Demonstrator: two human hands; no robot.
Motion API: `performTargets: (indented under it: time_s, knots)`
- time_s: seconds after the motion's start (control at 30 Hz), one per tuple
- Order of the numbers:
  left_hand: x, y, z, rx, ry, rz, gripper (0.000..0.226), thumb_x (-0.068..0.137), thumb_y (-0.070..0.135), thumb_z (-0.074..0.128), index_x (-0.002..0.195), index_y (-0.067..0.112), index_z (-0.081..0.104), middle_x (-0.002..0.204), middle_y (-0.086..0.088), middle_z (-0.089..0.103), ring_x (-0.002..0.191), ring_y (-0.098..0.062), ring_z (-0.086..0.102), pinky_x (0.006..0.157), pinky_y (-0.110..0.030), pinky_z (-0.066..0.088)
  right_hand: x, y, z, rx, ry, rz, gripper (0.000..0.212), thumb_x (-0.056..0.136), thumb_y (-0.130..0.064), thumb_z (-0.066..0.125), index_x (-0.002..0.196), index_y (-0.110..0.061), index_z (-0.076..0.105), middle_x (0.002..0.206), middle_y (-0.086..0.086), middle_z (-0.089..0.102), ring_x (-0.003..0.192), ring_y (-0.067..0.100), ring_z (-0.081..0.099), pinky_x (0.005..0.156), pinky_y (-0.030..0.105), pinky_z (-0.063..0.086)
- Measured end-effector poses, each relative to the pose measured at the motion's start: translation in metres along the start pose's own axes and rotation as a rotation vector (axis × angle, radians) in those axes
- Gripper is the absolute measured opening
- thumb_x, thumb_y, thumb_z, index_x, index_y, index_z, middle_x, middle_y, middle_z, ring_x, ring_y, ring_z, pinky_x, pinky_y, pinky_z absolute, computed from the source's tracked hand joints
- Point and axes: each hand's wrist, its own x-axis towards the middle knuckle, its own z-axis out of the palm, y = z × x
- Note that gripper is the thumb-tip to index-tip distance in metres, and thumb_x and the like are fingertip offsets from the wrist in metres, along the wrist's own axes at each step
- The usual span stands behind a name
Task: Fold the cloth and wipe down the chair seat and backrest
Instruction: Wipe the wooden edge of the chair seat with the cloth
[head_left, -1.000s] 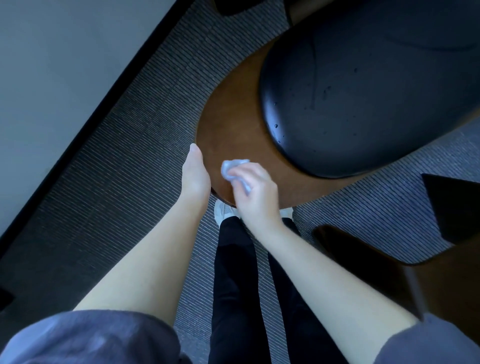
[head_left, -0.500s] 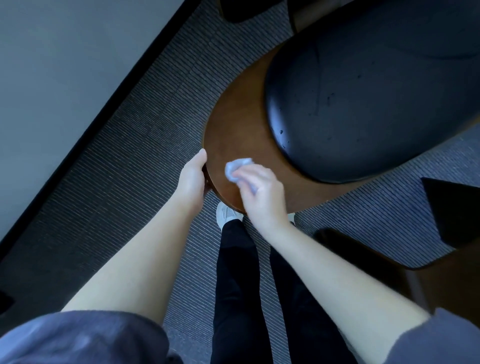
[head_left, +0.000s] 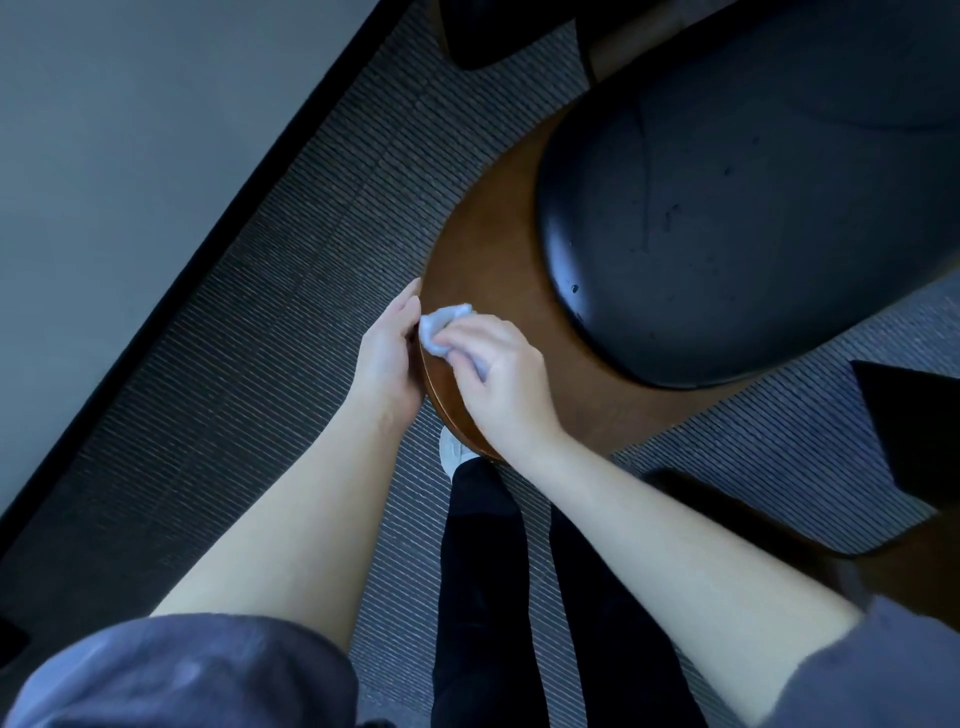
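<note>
We have the cloth (head_left: 441, 322) bunched into a small pale blue wad under our right hand (head_left: 498, 379). The fingers are curled over it and press it onto the brown wood of the chair (head_left: 493, 249), right at the edge of the wood nearest us. Our left hand (head_left: 387, 353) sits just beside it and holds that same edge. The thumb lies along the rim, and the fingers are out of sight beneath it.

The cloth looks thin, soft and very light. It will crumple to whatever shape we squeeze it into and will offer no resistance of its own. We judge it best held as it is now, with the fingertips spread over the top of the wad so the pressure goes straight down. A loose corner trails from under the palm, and we should tuck it in so it does not drag.

The wood looks smooth and hard, so the cloth should glide easily across it. The black cushion (head_left: 727, 208) farther in looks padded and shows small specks. There the cloth may catch more and will probably need firmer strokes. We cannot tell from this view whether the wooden part is the seat or the backrest. The chair seems steady under our left hand's hold.
</note>
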Motion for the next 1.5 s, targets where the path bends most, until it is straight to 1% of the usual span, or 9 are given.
performTargets:
  time_s: [0.17, 0.23, 0.33, 0.47, 0.57, 0.77, 0.93, 1.27, 1.5]
  knots:
    - [0.006, 0.009, 0.002, -0.008, -0.103, -0.016, 0.034, 0.1, 0.015, 0.041, 0.125, 0.007, 0.063, 0.109, -0.009, 0.072, 0.094, -0.019, 0.069, 0.074, -0.029, 0.057, 0.043, 0.016, -0.008, -0.038, 0.06, 0.145, 0.02, 0.087, 0.007, 0.056, 0.098, 0.001, 0.072, 0.102, 0.013, 0.068, 0.091, 0.018, 0.055, 0.083, -0.004, 0.03]
    - [0.011, 0.012, 0.001, -0.011, -0.114, -0.011, 0.036, 0.101, 0.017, 0.039, 0.126, 0.007, 0.062, 0.118, -0.012, 0.069, 0.101, -0.022, 0.067, 0.077, -0.03, 0.057, 0.053, 0.022, -0.001, -0.032, 0.107, 0.251, 0.022, 0.089, 0.004, 0.055, 0.102, -0.002, 0.072, 0.107, 0.01, 0.067, 0.097, 0.018, 0.057, 0.084, 0.002, 0.037]
    - [0.019, 0.017, 0.006, -0.061, -0.051, -0.051, 0.034, 0.1, 0.021, 0.047, 0.13, 0.01, 0.06, 0.113, -0.01, 0.07, 0.097, -0.021, 0.069, 0.073, -0.03, 0.058, 0.044, 0.018, 0.012, -0.042, 0.108, 0.133, 0.023, 0.082, 0.002, 0.06, 0.096, -0.01, 0.074, 0.104, 0.002, 0.069, 0.097, 0.023, 0.061, 0.088, 0.022, 0.045]
    - [0.032, 0.023, 0.015, -0.107, 0.016, -0.104, 0.035, 0.1, 0.025, 0.051, 0.135, 0.024, 0.057, 0.115, -0.008, 0.071, 0.098, -0.022, 0.072, 0.072, -0.032, 0.06, 0.045, 0.023, 0.01, -0.005, 0.059, -0.007, 0.019, 0.084, -0.002, 0.063, 0.096, -0.011, 0.075, 0.104, 0.001, 0.07, 0.095, 0.023, 0.062, 0.089, 0.027, 0.048]
    - [0.047, 0.026, 0.018, -0.089, 0.02, -0.074, 0.036, 0.103, 0.016, 0.044, 0.137, 0.018, 0.055, 0.114, -0.003, 0.072, 0.101, -0.016, 0.071, 0.074, -0.028, 0.059, 0.088, 0.048, 0.016, -0.085, 0.133, 0.083, 0.02, 0.083, -0.002, 0.062, 0.096, -0.009, 0.075, 0.103, 0.005, 0.07, 0.096, 0.026, 0.064, 0.088, 0.035, 0.05]
    - [0.08, 0.036, 0.025, -0.003, -0.067, -0.026, 0.038, 0.103, 0.012, 0.043, 0.139, 0.015, 0.052, 0.112, 0.008, 0.071, 0.104, -0.009, 0.068, 0.081, -0.024, 0.057, 0.173, 0.078, 0.022, -0.181, 0.132, 0.312, 0.025, 0.092, -0.003, 0.055, 0.109, -0.014, 0.071, 0.12, 0.0, 0.062, 0.106, 0.017, 0.057, 0.084, 0.016, 0.038]
    - [0.108, 0.044, 0.034, 0.121, -0.126, 0.024, 0.042, 0.102, 0.01, 0.044, 0.144, 0.013, 0.047, 0.14, 0.001, 0.057, 0.121, -0.011, 0.059, 0.1, -0.025, 0.049, 0.207, 0.092, 0.029, -0.253, 0.188, 0.365, 0.031, 0.093, 0.001, 0.054, 0.115, -0.016, 0.069, 0.122, 0.001, 0.058, 0.108, 0.021, 0.056, 0.08, 0.019, 0.041]
    - [0.132, 0.045, 0.038, 0.091, -0.182, 0.033, 0.043, 0.101, -0.003, 0.04, 0.142, 0.007, 0.047, 0.142, -0.006, 0.054, 0.129, -0.017, 0.054, 0.106, -0.028, 0.044, 0.249, 0.101, 0.023, -0.618, 0.162, 0.311, 0.027, 0.092, 0.004, 0.048, 0.094, -0.014, 0.067, 0.109, 0.008, 0.058, 0.091, 0.025, 0.058, 0.081, 0.03, 0.04]
    - [0.119, 0.046, 0.04, 0.445, -0.058, 0.137, 0.035, 0.103, 0.009, 0.044, 0.136, 0.01, 0.057, 0.132, -0.008, 0.063, 0.118, -0.017, 0.062, 0.105, -0.034, 0.047, 0.184, 0.076, 0.019, -0.364, 0.058, 0.13, 0.017, 0.09, -0.006, 0.056, 0.098, -0.014, 0.069, 0.103, 0.006, 0.059, 0.087, 0.021, 0.056, 0.078, 0.03, 0.045]
